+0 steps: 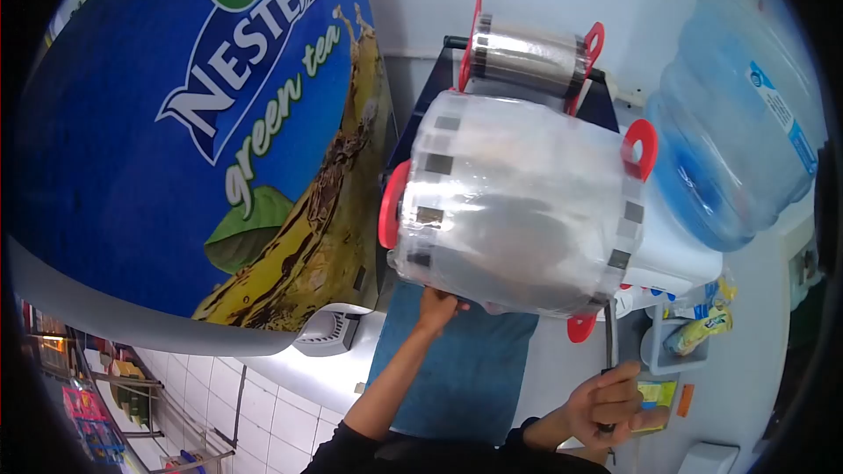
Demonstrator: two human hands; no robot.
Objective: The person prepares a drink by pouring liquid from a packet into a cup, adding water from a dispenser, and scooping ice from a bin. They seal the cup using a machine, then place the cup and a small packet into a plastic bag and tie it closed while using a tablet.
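A large roll of clear plastic film [527,202] with dark square marks along both edges sits on the dark-framed machine, between red end discs [394,204]. Behind it, a smaller film roll [527,57] hangs between red holders. My left hand [437,310] reaches under the front of the large roll; its thumb shows, but the other fingers and whatever they touch are mostly hidden. At the lower right, my right hand [606,404] is closed around the dark grip of a metal lever [612,333] that rises beside the machine.
A big Nestea dispenser [263,140] stands close on the left. On the right are a blue water jug [738,114] and a grey bin [672,347] with packets. A blue cloth [457,369] lies in front of the machine. Store shelves [123,386] stand beyond at lower left.
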